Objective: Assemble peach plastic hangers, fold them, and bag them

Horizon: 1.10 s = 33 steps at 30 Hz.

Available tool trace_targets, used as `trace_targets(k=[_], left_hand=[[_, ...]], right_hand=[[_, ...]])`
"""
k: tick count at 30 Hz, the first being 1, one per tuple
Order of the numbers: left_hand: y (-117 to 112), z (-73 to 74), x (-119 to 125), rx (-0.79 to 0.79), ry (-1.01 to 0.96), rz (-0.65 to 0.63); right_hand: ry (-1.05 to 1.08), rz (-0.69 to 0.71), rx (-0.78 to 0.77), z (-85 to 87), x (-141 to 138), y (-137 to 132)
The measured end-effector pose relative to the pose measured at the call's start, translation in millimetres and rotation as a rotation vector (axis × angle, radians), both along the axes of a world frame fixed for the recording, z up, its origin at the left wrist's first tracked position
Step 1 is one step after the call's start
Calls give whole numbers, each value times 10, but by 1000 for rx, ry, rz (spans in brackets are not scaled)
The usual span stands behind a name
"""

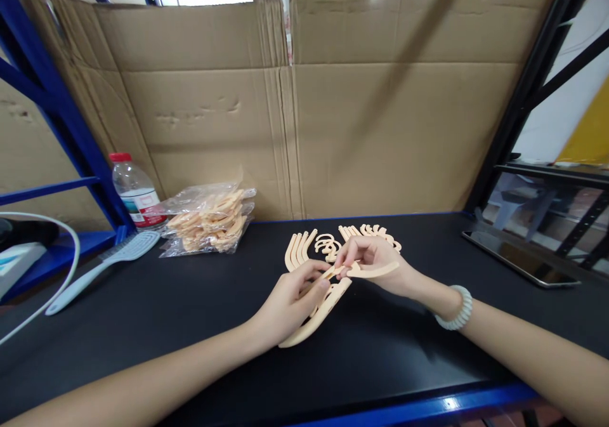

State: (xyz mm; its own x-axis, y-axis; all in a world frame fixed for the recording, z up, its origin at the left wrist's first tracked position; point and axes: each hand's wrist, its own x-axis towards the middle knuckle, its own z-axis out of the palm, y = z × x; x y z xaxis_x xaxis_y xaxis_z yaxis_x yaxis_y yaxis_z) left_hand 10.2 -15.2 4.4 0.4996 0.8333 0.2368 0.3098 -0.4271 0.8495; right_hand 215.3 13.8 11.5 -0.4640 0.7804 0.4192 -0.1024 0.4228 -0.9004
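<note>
My left hand [292, 297] is closed around a cream plastic part with a long curved arm [320, 319], which slants down toward the front of the table. Fingers of my right hand [375, 256] pinch a second cream curved piece [378, 272] whose free end points right. The two pieces meet between my fingertips, where the exact contact is partly hidden. Just behind my hands lie several long curved cream bars [299, 250] side by side, a group of small hook-shaped pieces [327, 244], and more short cream parts [366, 230] partly covered by my right hand.
Clear plastic bags of cream parts [209, 221] lie at the back left, beside a red-capped bottle [136, 189] and a pale hairbrush [114, 259]. A white cable [71, 275] runs along the left. A tablet-like device [518, 259] lies at right. Cardboard [404, 116] walls the back.
</note>
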Motion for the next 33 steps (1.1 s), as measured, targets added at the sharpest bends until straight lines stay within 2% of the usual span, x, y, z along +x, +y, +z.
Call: trace_targets(k=[4, 8, 13, 19, 22, 24, 26, 30, 31, 33], left_hand=[[-4, 38, 2, 103, 107, 44], [-28, 42, 2, 189, 182, 41], [-70, 31, 10, 199, 261, 28], [-87, 30, 5, 221, 314, -17], [-87, 40, 4, 235, 309, -33], [-93, 54, 6, 246, 302, -45], [-105, 70, 9, 225, 290, -61], [-108, 78, 19, 96, 220, -109], [-93, 70, 21, 39, 163, -112], [-38, 41, 25, -154, -10, -125]], right_hand=[[-153, -58, 176, 15, 12, -40], [-296, -80, 482, 52, 17, -70], [-337, -101, 690, 42, -2, -103], [-542, -182, 1083, 62, 0, -198], [-621, -181, 1213, 35, 27, -193], [-653, -181, 1245, 13, 52, -186], [-656, -160, 1206, 19, 72, -203], [-532, -130, 1120, 162, 94, -286], [-465, -168, 1118, 216, 105, -289], [-331, -338, 1078, 321, 156, -241]])
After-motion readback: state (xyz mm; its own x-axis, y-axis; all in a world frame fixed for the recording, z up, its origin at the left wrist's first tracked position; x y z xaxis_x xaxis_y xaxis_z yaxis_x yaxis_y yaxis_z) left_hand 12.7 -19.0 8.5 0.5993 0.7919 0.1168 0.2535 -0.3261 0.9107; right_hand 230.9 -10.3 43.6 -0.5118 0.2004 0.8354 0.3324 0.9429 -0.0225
